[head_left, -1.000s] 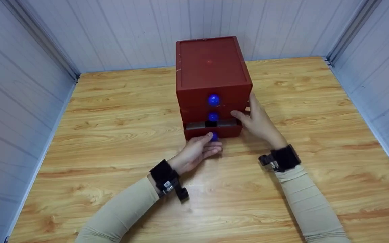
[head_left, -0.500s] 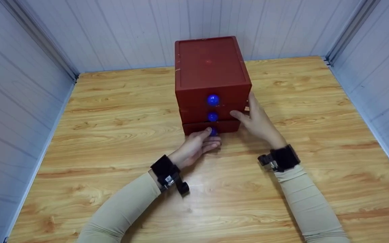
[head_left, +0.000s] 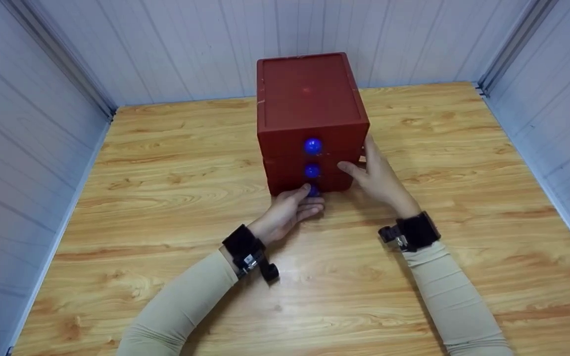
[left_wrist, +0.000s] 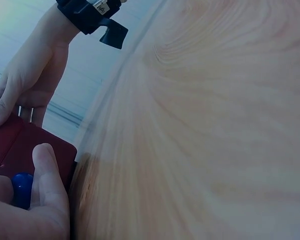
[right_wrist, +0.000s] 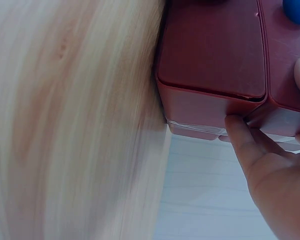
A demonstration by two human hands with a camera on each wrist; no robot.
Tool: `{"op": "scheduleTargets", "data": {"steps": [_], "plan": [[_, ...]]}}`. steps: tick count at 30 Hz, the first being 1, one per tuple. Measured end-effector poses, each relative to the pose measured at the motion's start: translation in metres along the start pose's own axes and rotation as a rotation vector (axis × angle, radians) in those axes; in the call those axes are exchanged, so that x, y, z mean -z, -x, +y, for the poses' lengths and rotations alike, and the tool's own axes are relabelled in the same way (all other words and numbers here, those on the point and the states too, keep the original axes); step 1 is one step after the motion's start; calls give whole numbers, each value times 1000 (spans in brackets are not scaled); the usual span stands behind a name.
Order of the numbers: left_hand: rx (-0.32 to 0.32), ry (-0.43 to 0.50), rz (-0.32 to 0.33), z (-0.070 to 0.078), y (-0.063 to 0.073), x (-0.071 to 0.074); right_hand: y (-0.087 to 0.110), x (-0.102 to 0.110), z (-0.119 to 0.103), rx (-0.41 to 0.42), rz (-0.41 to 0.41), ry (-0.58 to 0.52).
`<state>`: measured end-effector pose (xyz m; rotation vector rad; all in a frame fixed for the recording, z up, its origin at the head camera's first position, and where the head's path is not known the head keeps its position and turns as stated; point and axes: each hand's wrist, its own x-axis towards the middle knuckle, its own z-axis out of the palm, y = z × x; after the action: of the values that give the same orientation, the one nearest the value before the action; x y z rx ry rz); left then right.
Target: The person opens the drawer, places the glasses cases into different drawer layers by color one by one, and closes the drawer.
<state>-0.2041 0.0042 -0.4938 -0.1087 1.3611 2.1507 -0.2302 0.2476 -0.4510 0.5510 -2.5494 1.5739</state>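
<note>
A dark red cabinet (head_left: 309,94) with three stacked drawers stands upright on the wooden table. Each drawer front bears a round blue knob, and the bottom drawer (head_left: 337,184) sits flush with the others. My left hand (head_left: 287,212) pinches the bottom knob (left_wrist: 23,189) between thumb and fingers from the left. At the cabinet's right front corner, my right hand (head_left: 379,180) holds the side, its thumb on the middle drawer's front and its fingers along the side wall. In the right wrist view, the fingers (right_wrist: 242,142) lie against that wall near the seam between drawers.
The wooden table (head_left: 176,173) reaches around the cabinet. White panel walls (head_left: 181,44) rise behind it and on both sides. Each wrist wears a black strap with a small camera, the left one (head_left: 268,272) hanging low over the table.
The bottom drawer, partly out one second ago with its inside showing, has slid back into the cabinet. My left hand moved forward with its knob; the right hand stayed in place.
</note>
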Motion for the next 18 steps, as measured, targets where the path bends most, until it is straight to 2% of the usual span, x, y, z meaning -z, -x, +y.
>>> {"op": "scheduleTargets", "data": {"steps": [10,18], "plan": [[-4,8,-11,-1,-2,1,0,0,0,-1,-10,-38],[27,-33,-66,3,1,6,1,-2,0,-6,-8,-38]]}}
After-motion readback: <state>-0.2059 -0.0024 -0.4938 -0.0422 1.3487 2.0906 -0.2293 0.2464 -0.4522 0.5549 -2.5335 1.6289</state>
